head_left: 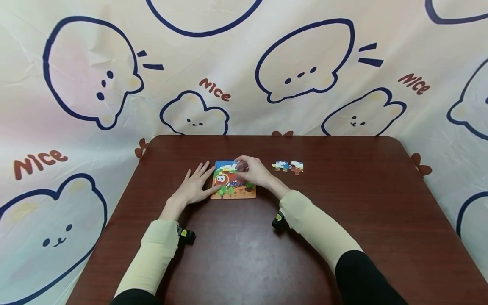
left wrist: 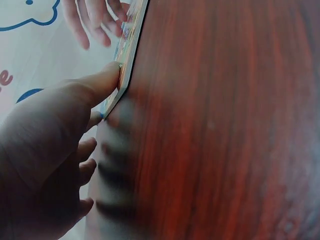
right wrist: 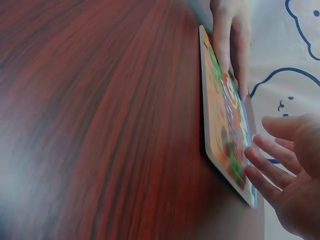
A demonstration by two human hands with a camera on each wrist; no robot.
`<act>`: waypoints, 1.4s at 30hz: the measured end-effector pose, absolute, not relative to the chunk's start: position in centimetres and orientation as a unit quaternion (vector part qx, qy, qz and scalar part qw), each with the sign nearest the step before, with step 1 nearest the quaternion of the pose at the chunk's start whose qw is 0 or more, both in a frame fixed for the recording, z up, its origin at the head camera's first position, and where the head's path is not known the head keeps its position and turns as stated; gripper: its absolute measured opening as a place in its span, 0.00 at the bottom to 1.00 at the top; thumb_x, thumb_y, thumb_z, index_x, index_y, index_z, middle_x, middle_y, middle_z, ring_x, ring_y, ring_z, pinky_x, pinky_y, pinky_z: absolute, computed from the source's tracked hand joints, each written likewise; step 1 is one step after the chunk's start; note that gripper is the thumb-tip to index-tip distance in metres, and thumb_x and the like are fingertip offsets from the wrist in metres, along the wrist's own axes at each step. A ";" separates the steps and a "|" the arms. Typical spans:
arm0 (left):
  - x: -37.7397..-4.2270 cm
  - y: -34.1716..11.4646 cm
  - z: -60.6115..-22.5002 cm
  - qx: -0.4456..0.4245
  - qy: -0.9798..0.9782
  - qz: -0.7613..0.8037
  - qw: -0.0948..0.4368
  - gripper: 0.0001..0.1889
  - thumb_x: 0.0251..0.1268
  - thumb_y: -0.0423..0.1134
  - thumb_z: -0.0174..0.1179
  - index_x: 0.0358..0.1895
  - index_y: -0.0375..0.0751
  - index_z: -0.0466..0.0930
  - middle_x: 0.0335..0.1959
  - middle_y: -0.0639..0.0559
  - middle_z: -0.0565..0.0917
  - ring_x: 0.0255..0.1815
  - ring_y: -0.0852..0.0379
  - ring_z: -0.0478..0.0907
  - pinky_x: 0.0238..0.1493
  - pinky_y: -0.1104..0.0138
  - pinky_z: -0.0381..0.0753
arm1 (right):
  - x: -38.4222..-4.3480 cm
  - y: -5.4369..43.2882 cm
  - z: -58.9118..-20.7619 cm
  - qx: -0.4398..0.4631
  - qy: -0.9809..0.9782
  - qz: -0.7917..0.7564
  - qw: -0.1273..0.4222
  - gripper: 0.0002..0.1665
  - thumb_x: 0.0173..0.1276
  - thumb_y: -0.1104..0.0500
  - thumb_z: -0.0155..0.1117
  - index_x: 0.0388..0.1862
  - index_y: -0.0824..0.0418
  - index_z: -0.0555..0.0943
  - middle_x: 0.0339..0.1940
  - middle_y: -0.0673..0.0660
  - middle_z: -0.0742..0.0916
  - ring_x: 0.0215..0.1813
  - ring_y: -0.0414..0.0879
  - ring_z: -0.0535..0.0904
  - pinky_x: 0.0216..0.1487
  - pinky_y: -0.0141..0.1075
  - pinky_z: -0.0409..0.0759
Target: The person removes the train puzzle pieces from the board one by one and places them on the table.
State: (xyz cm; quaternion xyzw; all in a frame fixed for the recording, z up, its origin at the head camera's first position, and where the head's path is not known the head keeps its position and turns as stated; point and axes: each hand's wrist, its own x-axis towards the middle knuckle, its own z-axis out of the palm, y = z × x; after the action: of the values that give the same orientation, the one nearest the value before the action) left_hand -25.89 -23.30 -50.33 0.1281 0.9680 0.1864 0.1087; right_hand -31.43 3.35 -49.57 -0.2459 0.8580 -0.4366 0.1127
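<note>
A colourful picture puzzle board (head_left: 238, 193) lies flat on the table, with a round red cartoon figure, green plants and an orange ground. At its left side my left hand (head_left: 194, 186) is spread out, the thumb resting on the picture and the other fingers along the left edge. Over the upper right of the board hovers my right hand (head_left: 256, 171), its fingers loosely bent. In the right wrist view, no piece shows between the thumb and fingers of that hand (right wrist: 295, 170). Part of the picture is hidden beneath it.
To the right of the board lie two loose jigsaw pieces, a blue and green one (head_left: 281, 166) and one with white and brown (head_left: 297, 167). They sit on a dark brown wooden table (head_left: 244, 250). A cartoon-printed cloth (head_left: 244, 63) hangs behind the table's far edge.
</note>
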 end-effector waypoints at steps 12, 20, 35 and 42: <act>-25.8 -23.2 -50.1 0.126 0.966 0.195 0.117 0.48 0.80 0.66 0.60 0.92 0.48 0.52 0.94 0.38 0.48 0.95 0.36 0.41 0.90 0.30 0.37 | -31.7 1.1 -50.0 -0.229 0.872 -0.416 0.121 0.26 0.79 0.61 0.72 0.73 0.64 0.81 0.62 0.62 0.91 0.64 0.56 0.87 0.70 0.50 0.86; -25.9 -23.2 -50.2 0.126 0.966 0.195 0.117 0.48 0.80 0.66 0.60 0.92 0.49 0.52 0.94 0.39 0.48 0.95 0.36 0.41 0.90 0.30 0.37 | -31.3 -0.1 -50.1 -0.211 0.874 -0.422 0.116 0.26 0.78 0.63 0.73 0.72 0.66 0.82 0.60 0.62 0.91 0.64 0.56 0.88 0.69 0.50 0.86; -26.1 -23.4 -50.4 0.132 0.965 0.194 0.118 0.47 0.80 0.67 0.58 0.91 0.50 0.54 0.94 0.39 0.47 0.95 0.36 0.41 0.90 0.29 0.38 | -31.4 -1.4 -50.8 -0.141 0.880 -0.444 0.094 0.30 0.75 0.61 0.77 0.73 0.66 0.83 0.55 0.61 0.93 0.61 0.57 0.88 0.68 0.51 0.85; -26.0 -23.5 -50.4 0.128 0.967 0.188 0.117 0.47 0.80 0.67 0.58 0.92 0.50 0.53 0.94 0.41 0.47 0.96 0.37 0.40 0.90 0.30 0.37 | -31.4 -1.6 -50.7 -0.122 0.867 -0.475 0.094 0.26 0.74 0.62 0.77 0.69 0.66 0.85 0.53 0.62 0.94 0.54 0.56 0.88 0.60 0.47 0.87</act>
State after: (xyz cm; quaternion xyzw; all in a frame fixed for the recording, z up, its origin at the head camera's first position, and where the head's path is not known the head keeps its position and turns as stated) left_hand -26.03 -23.51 -50.39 0.1285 0.9667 0.1880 0.1170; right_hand -31.41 -1.61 -50.74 -0.1221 0.8666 -0.4747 0.0942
